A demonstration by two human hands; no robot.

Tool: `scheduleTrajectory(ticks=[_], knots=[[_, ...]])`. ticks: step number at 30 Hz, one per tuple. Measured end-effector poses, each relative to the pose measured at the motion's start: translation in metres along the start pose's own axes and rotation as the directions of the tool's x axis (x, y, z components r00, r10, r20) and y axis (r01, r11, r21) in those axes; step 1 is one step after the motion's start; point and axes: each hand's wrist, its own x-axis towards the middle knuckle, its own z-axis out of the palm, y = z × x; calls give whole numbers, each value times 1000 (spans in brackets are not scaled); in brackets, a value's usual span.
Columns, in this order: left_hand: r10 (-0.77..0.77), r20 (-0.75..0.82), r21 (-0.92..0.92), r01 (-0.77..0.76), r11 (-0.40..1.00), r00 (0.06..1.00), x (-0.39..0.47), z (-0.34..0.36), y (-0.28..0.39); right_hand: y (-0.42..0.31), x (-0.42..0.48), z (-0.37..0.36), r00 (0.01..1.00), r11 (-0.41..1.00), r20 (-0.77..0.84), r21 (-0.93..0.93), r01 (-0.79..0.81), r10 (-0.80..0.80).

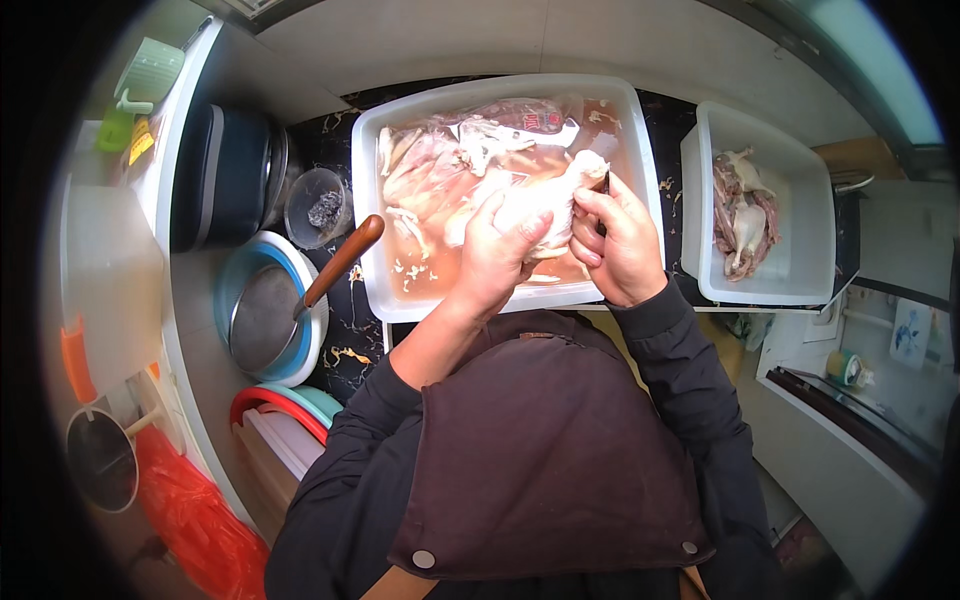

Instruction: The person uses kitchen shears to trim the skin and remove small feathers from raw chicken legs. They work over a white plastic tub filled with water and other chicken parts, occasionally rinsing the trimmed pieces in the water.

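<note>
My left hand (491, 262) grips a pale plucked poultry piece (551, 196) with its thumb on top, holding it above a white plastic tub (365, 172). Between the fingers of my right hand (619, 236) is a thin dark tool (606, 180), mostly hidden, its tip at the knobbed end of the piece. Cloudy pinkish water fills the tub. More raw poultry (424, 176) lies in it, along with a clear plastic bag (525, 116) bearing red printing. Pale scraps float near the tub's front left corner.
To the right, a second white tub (808, 225) holds raw poultry pieces (746, 229). At left, a fine-mesh skimmer (264, 319) with a wooden handle (345, 255) rests in a blue-and-white basin (319, 330). Behind it stand a clear plastic container (300, 217) and a dark blue box (238, 172).
</note>
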Motion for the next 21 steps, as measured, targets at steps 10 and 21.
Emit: scheduleTrajectory(ticks=[10, 21], knots=[[105, -40, 93, -101, 991, 994, 0, 12, -4, 0, -1, -6, 1000, 1000, -14, 0, 14, -14], [-3, 145, 379, -53, 924, 989, 8, 1, 11, 2, -1, -13, 998, 998, 63, -56, -1, 5]])
